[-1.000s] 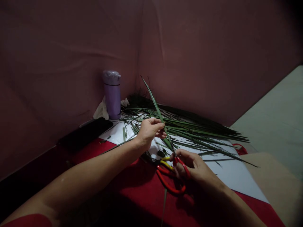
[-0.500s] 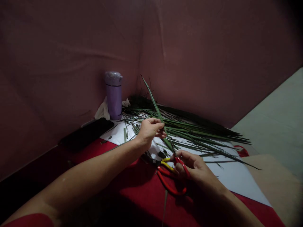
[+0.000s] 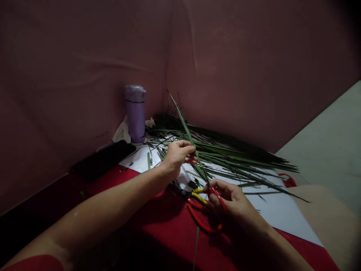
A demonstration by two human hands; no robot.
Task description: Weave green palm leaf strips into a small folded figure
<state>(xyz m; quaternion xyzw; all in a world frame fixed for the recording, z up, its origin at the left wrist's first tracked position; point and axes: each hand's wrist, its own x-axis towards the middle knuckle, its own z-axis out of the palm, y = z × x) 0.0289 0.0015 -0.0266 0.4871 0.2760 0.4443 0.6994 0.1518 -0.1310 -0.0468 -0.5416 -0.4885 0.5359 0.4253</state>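
My left hand (image 3: 178, 156) pinches a long green leaf strip (image 3: 183, 122) that rises up and to the left from my fingers. Lower down, my right hand (image 3: 229, 199) is closed round red-handled scissors (image 3: 204, 216), whose blades meet the lower end of the same strip. A yellow-handled tool (image 3: 194, 194) lies just left of the scissors on the red cloth (image 3: 146, 222). Behind both hands a pile of long green leaves (image 3: 234, 158) spreads across a white sheet (image 3: 279, 210).
A purple bottle (image 3: 135, 113) stands in the corner of the pink fabric walls, with crumpled white tissue (image 3: 122, 131) beside it. A black flat object (image 3: 103, 160) lies left of the sheet. A red handle (image 3: 287, 181) shows at the sheet's right edge.
Hands and strip stay almost still; the view has drifted slightly, shifting everything a little to the right.
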